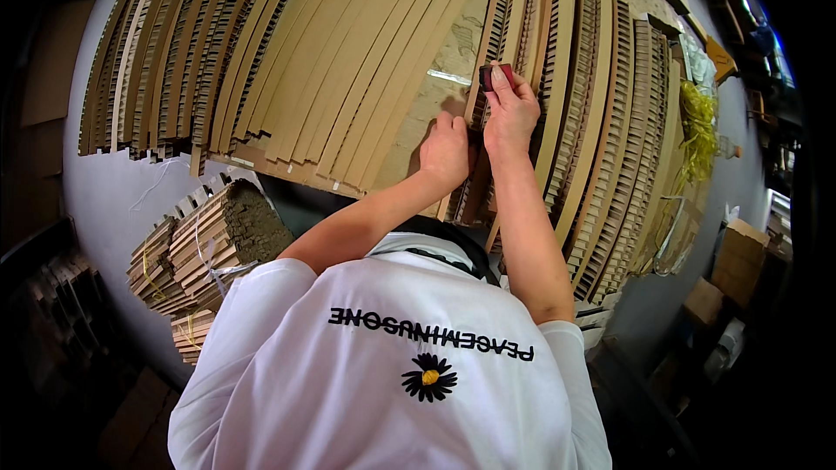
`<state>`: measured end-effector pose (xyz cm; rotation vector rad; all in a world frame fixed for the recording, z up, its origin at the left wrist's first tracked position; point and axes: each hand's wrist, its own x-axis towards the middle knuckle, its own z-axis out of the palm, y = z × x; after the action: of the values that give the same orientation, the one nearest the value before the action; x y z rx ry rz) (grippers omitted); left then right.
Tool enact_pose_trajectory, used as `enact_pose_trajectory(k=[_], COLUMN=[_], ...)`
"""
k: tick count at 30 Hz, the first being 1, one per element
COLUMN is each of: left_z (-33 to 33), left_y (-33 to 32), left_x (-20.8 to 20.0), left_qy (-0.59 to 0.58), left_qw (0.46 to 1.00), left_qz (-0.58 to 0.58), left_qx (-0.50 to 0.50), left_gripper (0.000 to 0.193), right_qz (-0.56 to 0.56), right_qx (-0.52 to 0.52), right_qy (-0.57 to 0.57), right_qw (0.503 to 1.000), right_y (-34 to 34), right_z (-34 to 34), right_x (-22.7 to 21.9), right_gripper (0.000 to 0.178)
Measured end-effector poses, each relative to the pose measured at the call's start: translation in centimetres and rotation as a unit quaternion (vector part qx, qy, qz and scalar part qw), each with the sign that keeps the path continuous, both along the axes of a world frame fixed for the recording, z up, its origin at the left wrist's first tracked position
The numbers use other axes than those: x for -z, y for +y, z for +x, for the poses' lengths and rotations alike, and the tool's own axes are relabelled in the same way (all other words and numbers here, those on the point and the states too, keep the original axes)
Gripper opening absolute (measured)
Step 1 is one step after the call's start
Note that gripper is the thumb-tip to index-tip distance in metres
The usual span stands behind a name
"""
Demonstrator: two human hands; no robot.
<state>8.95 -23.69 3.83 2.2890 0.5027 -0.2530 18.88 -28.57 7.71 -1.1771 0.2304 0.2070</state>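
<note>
My right hand [510, 117] is closed round a small dark red and black block [498, 77], pinched between thumb and fingers; its exact kind is unclear. It is over the left edge of a row of cardboard honeycomb strips [601, 130] on the worktable. Just left of it, my left hand [446, 154] has its fingers curled in beside the nearest strip [477, 109]. Whatever those fingers grip, if anything, is hidden. Left of my hands, flat brown cardboard strips [348, 61] lie side by side.
More honeycomb strips [187, 43] stand packed at the far left. Tied bundles of cardboard pieces [205, 239] are below the table's left front edge. Yellow plastic twine [697, 126] hangs at the right end, and a cardboard box [740, 257] is on the right.
</note>
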Motion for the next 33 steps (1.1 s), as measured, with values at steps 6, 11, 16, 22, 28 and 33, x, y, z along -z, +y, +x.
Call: enact_pose_trajectory(k=[6,11,16,22,28,33], left_z=[0.3,-1.5,-1.2,-0.3,-0.3,-0.4], left_y=[1.6,4.7,5.4,0.9,-0.7,-0.4], left_x=[0.8,1.1,0.3,-1.7,1.3,2.2], left_qy=[-0.051,-0.101,-0.123,-0.079,-0.108,-0.104], left_qw=[0.998,0.976,0.969,0.997,0.982,0.98], left_qz=[0.036,0.192,0.208,-0.007,-0.153,-0.171], left_qx=[-0.025,0.031,0.045,0.027,-0.014,-0.015], left_gripper=[0.04,0.029,0.02,0.023,0.03,0.03], right_qz=[-0.029,-0.005,0.016,0.041,0.067,0.101], right_qx=[-0.024,0.001,-0.029,-0.042,-0.02,-0.014], right_qy=[-0.009,-0.001,-0.025,-0.044,-0.024,-0.014], right_qw=[0.999,1.0,0.999,0.997,0.997,0.995], right_y=[-0.8,-0.2,-0.9,-1.1,-1.1,-1.2], right_z=[0.5,0.1,0.0,0.2,0.3,0.6], right_x=[1.1,0.2,0.3,0.0,-0.5,-0.9], right_gripper=[0.024,0.02,0.018,0.016,0.014,0.016])
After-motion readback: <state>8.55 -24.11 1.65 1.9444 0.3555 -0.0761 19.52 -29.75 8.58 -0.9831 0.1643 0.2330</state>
